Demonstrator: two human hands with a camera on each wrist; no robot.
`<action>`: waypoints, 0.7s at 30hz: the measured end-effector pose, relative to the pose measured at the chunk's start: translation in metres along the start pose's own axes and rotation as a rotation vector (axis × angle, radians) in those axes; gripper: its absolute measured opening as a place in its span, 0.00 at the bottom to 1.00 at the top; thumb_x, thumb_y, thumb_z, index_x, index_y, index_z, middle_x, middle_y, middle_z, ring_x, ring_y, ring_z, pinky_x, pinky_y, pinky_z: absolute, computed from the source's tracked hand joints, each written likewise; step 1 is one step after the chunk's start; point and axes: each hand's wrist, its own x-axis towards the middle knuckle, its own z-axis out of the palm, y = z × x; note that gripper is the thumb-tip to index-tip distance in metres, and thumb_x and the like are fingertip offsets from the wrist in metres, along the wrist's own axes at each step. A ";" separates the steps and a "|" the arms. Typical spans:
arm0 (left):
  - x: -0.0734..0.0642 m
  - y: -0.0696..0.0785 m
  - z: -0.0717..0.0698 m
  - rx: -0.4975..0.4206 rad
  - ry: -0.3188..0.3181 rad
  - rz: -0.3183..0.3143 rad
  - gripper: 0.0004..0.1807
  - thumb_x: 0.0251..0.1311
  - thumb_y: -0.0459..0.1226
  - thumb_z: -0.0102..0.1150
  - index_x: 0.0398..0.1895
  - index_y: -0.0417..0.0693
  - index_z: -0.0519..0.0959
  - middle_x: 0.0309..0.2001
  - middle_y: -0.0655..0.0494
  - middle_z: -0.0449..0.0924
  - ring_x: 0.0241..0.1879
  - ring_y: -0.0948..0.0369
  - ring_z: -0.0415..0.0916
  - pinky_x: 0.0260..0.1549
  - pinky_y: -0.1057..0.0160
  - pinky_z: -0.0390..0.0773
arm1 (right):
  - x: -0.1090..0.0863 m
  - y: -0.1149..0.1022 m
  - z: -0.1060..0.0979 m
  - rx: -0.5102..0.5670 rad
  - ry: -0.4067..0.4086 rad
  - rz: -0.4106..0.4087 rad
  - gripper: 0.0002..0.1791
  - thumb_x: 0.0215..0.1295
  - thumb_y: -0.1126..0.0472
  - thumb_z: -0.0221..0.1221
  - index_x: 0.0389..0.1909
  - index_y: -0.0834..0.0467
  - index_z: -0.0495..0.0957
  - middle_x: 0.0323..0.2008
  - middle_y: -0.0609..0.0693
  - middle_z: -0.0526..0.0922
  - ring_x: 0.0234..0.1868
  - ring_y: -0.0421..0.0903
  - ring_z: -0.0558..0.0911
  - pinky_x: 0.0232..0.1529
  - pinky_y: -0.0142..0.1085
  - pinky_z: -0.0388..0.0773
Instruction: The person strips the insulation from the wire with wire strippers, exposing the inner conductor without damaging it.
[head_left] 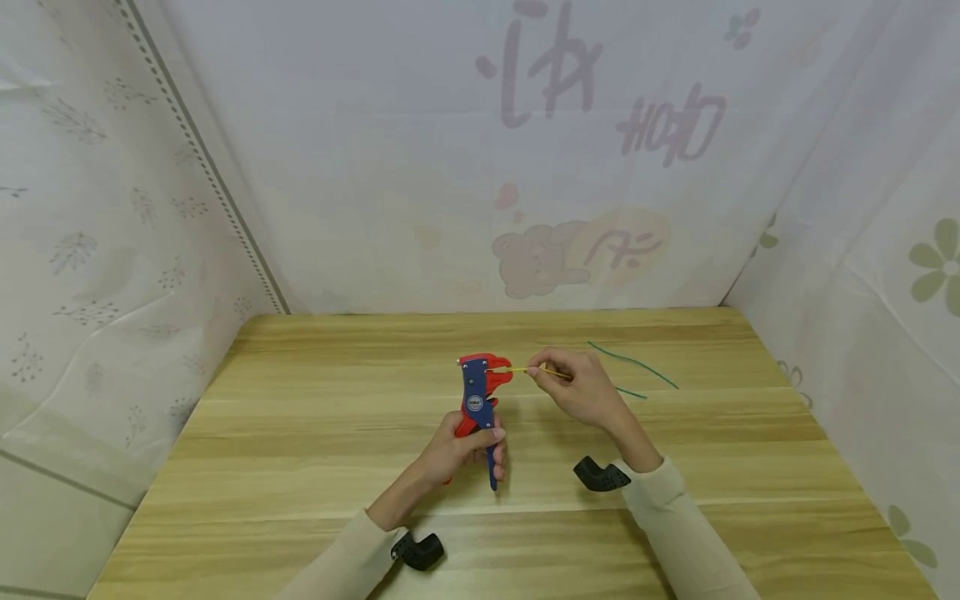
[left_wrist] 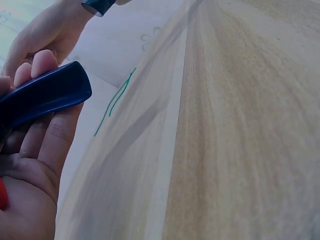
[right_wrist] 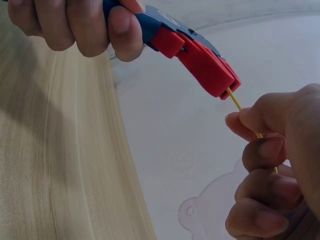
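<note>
My left hand [head_left: 457, 450] grips the handles of a blue and red wire stripper [head_left: 475, 392], held upright over the table with its jaws facing right. In the left wrist view, fingers curl round the dark blue handle [left_wrist: 50, 95]. Between thumb and forefinger, my right hand [head_left: 581, 387] pinches a thin yellow wire [head_left: 517, 369]. One end of that wire runs in between the red jaws, as the right wrist view also shows; the wire [right_wrist: 234, 98] passes back under the curled fingers of the right hand [right_wrist: 270, 165].
Two green wires lie on the wooden table [head_left: 315, 417] beyond the right hand; the longer green wire [head_left: 633, 360] is farther back, the other green wire [head_left: 632, 393] partly behind the hand. Black wrist mounts [head_left: 602, 475] sit at both cuffs. Printed curtains [head_left: 375, 167] enclose the table.
</note>
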 end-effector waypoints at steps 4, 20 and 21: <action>0.000 0.000 0.001 0.014 0.001 0.002 0.13 0.74 0.34 0.54 0.42 0.28 0.68 0.27 0.56 0.82 0.26 0.61 0.86 0.30 0.60 0.88 | 0.000 0.000 0.000 0.010 -0.003 -0.014 0.03 0.72 0.59 0.63 0.39 0.50 0.85 0.16 0.39 0.65 0.15 0.31 0.53 0.17 0.27 0.55; -0.001 0.002 0.005 -0.001 0.019 -0.018 0.08 0.73 0.31 0.52 0.37 0.34 0.67 0.22 0.58 0.76 0.19 0.63 0.79 0.23 0.61 0.85 | 0.001 -0.001 0.002 0.016 -0.006 -0.040 0.03 0.71 0.60 0.63 0.39 0.52 0.86 0.15 0.39 0.65 0.15 0.31 0.54 0.16 0.27 0.56; -0.001 0.002 0.005 0.001 0.027 -0.027 0.08 0.73 0.31 0.52 0.37 0.34 0.67 0.21 0.58 0.75 0.19 0.63 0.79 0.22 0.61 0.85 | 0.001 -0.002 0.002 0.017 -0.007 -0.040 0.03 0.71 0.60 0.64 0.39 0.53 0.86 0.15 0.39 0.64 0.14 0.31 0.55 0.17 0.27 0.55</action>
